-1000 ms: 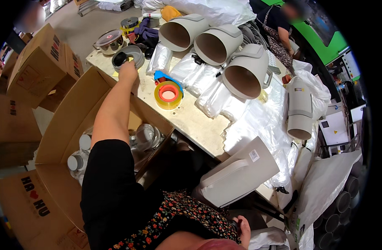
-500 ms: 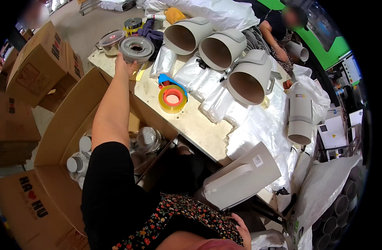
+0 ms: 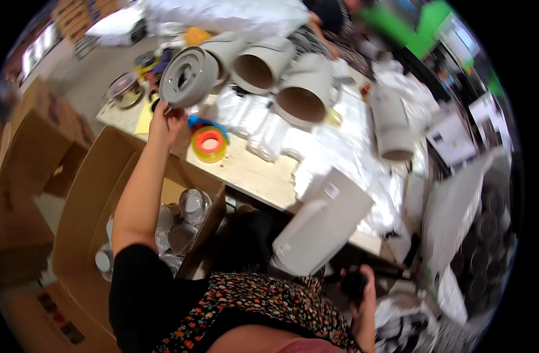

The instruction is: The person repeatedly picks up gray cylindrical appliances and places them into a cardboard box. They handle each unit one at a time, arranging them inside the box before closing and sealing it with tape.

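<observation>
My left hand [image 3: 168, 122] grips the lower edge of a round grey lid-like part [image 3: 194, 95], raised and tilted above the table's far left. Down by my lap on the right, my right hand [image 3: 365, 297] is closed around a small dark round thing [image 3: 354, 285], blurred, its kind unclear. Between my hands, a light grey cylindrical housing [image 3: 323, 222] with a long handle leans slanted against the table's near edge. Close to my left hand lies a yellow tape roll [image 3: 201, 153] with a red core, beside a blue tape dispenser [image 3: 200, 122].
Several grey housings, such as one [image 3: 308, 88], lie on the table [image 3: 252, 181] among clear plastic bags [image 3: 270, 141]. An open cardboard box [image 3: 84, 229] with clear jars [image 3: 192, 203] stands below my left arm. Across the table is another person [image 3: 334, 23]. A sack of grey tubes [image 3: 461, 217] sits right.
My left hand has lifted the grey lid-like part off the table and tilted it. My right hand has moved right and now holds the dark thing. The whole view has shifted.
</observation>
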Available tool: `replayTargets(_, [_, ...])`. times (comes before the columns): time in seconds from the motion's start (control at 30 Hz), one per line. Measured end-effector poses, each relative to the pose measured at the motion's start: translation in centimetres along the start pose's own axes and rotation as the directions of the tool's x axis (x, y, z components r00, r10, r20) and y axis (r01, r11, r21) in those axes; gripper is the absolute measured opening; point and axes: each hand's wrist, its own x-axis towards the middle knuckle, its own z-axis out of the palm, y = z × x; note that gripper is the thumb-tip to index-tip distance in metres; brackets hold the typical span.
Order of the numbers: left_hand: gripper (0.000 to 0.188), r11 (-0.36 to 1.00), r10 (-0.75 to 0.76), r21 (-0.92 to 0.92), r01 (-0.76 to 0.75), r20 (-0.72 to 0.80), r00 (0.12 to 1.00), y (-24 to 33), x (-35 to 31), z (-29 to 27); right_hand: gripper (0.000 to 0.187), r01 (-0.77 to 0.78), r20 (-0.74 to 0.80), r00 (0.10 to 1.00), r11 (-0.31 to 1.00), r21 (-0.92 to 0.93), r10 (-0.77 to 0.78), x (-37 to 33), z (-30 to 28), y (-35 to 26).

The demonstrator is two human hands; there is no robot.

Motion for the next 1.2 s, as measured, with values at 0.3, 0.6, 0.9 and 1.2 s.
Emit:
replayTargets(0.3, [0.062,0.775,-0.610,0.232,0.588,0.515,0.601,-17.1,-30.4,14.1,0.044,0.034,0.162,0.973,0.803,0.595,-0.162,4.9,0.9,0.5])
replayTargets(0.6, [0.078,0.574,-0.810,0.698,0.428,0.408,0.422,-19.1,-33.6,12.6,0.046,0.612,0.203,0.770,0.611,-0.502,-0.605,1.9,2.4,6.1])
replayTargets(0.9, [0.046,0.557,-0.740,0.826,-0.087,0.541,0.400,-18.5,-34.7,16.0,0.056,0.760,0.428,0.619,0.365,-0.538,-0.659,-0.4,0.1,4.5])
replayTargets(1.2, [0.086,0.543,-0.788,0.807,0.231,0.396,0.471,-19.0,-37.2,18.2,0.059,0.717,0.386,0.636,0.328,-0.615,-0.668,-0.1,-0.5,5.6])
